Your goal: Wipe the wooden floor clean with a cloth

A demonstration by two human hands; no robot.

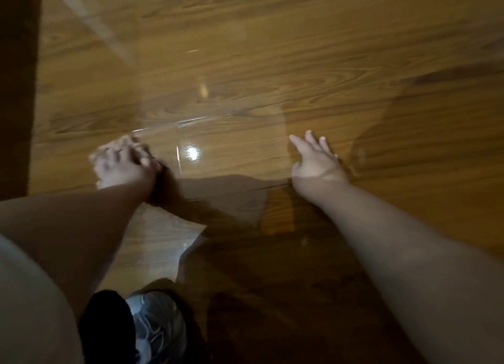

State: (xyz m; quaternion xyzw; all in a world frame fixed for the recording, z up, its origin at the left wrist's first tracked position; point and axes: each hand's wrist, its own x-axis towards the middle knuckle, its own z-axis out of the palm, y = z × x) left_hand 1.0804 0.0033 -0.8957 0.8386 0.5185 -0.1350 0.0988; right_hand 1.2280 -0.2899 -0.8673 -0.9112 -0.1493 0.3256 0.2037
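My left hand [125, 163] is pressing a pale crumpled cloth [98, 170] onto the glossy brown wooden floor [272, 64], its fingers' grip blurred beyond telling. My right hand [316, 159] is bracing, fingers released. I should be overlapping strokes, pressing evenly.

left arm [81, 222] and right arm [395, 241] stretch forward; left hand [124, 163] is blurred, grip unclear; right hand [316, 160] lies flat, fingers spread.
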